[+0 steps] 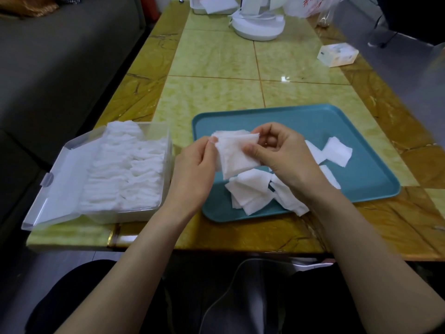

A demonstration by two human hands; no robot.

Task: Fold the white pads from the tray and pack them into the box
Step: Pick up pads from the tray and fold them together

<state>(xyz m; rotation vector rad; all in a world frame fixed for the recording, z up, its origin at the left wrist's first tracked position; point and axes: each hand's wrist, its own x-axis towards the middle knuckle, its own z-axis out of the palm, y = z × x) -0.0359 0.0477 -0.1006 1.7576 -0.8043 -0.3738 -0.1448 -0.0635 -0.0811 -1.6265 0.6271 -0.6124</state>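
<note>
Hard to make out: whether the held pad (234, 156) is a single layer or already doubled, with several thin edges showing along its top. Partly hidden behind the right hand (281, 155) and its forearm: loose pads (250, 192) heaped and overlapping on the tray (313, 114), so no sure count; at least five, plus a lone pad (337, 151) lying apart toward the right, turned like a diamond. Cut off at the top edge: a white round device (257, 28), a plastic bag (305, 7) and a white container (212, 7).

Held pad up in the air over the tray's left part, between both hands. Roughly square, so no clear long axis; tilted, top edge running left to right, lowest corner pointing down toward the heap. Pinched at the upper left corner by the left hand (192, 169), thumb tip on the front. Gripped at the right edge by the right hand, thumb across the front, fingers curled behind.

One teal tray; one clear box (168, 143) just left of it, lid (65, 174) folded open to the left. Inside the box, folded pads (130, 169) standing on edge in tight rows, too dense to count. One small carton (337, 54) far off to the right on the table (216, 59).
</note>
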